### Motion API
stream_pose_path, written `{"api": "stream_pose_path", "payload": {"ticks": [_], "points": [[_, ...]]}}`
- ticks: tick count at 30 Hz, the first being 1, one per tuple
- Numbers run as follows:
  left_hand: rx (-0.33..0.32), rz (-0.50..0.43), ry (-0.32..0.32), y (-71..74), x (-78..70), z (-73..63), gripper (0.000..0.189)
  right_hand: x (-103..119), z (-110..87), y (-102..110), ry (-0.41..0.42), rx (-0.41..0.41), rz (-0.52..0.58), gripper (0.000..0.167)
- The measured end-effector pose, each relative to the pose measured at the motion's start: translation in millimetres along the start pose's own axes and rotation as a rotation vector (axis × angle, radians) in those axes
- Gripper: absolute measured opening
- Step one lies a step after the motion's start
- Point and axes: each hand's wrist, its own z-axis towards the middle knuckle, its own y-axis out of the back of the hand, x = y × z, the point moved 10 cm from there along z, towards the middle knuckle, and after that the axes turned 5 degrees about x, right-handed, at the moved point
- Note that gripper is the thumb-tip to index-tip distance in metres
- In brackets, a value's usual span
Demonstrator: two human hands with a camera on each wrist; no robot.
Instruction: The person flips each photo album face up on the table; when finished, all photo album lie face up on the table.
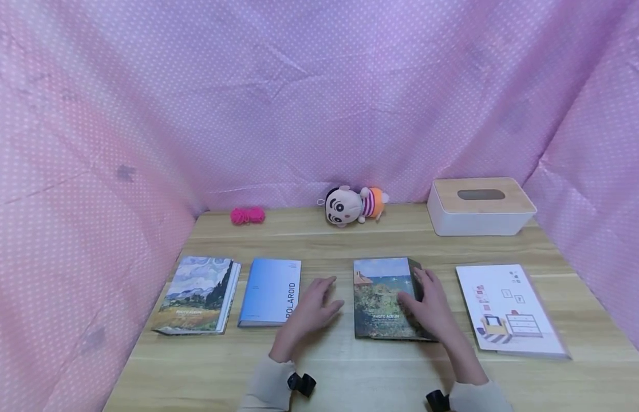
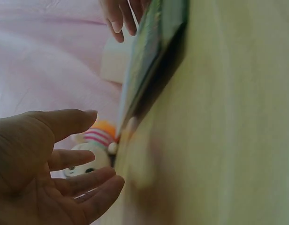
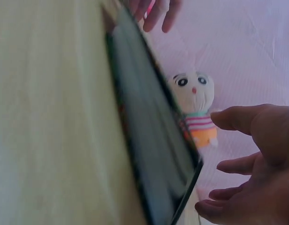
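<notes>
A photo album (image 1: 378,300) with a green landscape cover lies on the table, its page side visible in the right wrist view. My right hand (image 1: 432,306) is at its right edge, thumb over the cover and fingers spread; in the right wrist view the fingers (image 3: 238,164) look straight and grip nothing. Whether a fingertip touches the album, I cannot tell. My left hand (image 1: 311,309) hovers between that album and a blue POLAROID album (image 1: 270,292), palm facing right, fingers (image 2: 83,180) loosely extended and holding nothing.
An album with a painted wheat field (image 1: 196,294) lies at the far left, a white illustrated album (image 1: 510,309) at the right. Along the back are pink yarn (image 1: 247,216), a plush doll (image 1: 355,205) and a tissue box (image 1: 481,209). Pink dotted cloth (image 1: 319,103) surrounds the table.
</notes>
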Motion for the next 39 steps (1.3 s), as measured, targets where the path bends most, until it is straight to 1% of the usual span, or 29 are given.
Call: {"api": "stream_pose_path", "payload": {"ticks": [5,8,11,15,18,22,29,32,35,36,39], "points": [[0.025,-0.003,-0.017,-16.2,-7.4,2.4,0.062,-16.1,-6.9,-2.8,-0.032,0.052,-0.035,0.078],[0.047,-0.044,-0.022,-25.4,-12.5,5.9,0.060,-20.5,-9.0,-4.3,-0.037,0.066,-0.048,0.078],[0.068,-0.088,-0.032,-34.2,-18.0,11.6,0.055,-20.5,-9.3,-4.3,-0.024,0.065,-0.066,0.074],[0.080,-0.118,-0.010,-42.5,-20.6,18.0,0.056,-20.1,-9.6,-5.4,-0.019,0.071,-0.096,0.068],[0.076,-0.141,0.015,-45.7,-19.5,20.3,0.060,-21.7,-10.5,-5.7,-0.030,0.071,-0.089,0.065],[0.071,-0.161,0.021,-47.4,-20.1,22.5,0.058,-24.3,-11.4,-4.5,-0.053,0.078,-0.040,0.064],[0.075,-0.152,0.010,-49.2,-23.0,26.8,0.054,-28.9,-12.3,-2.6,-0.087,0.089,0.134,0.063],[0.074,-0.135,0.000,-49.0,-24.7,28.6,0.054,-27.3,-12.3,-0.6,-0.073,0.080,0.215,0.062],[0.077,-0.124,-0.011,-48.9,-26.9,30.3,0.051,-21.1,-11.5,2.8,-0.034,0.066,0.298,0.061],[0.077,-0.122,-0.014,-48.6,-27.8,30.9,0.050,-18.7,-11.2,4.0,-0.024,0.064,0.314,0.061],[0.078,-0.126,-0.019,-48.7,-29.2,31.8,0.049,-11.9,-11.2,7.4,-0.013,0.062,0.317,0.061]]}}
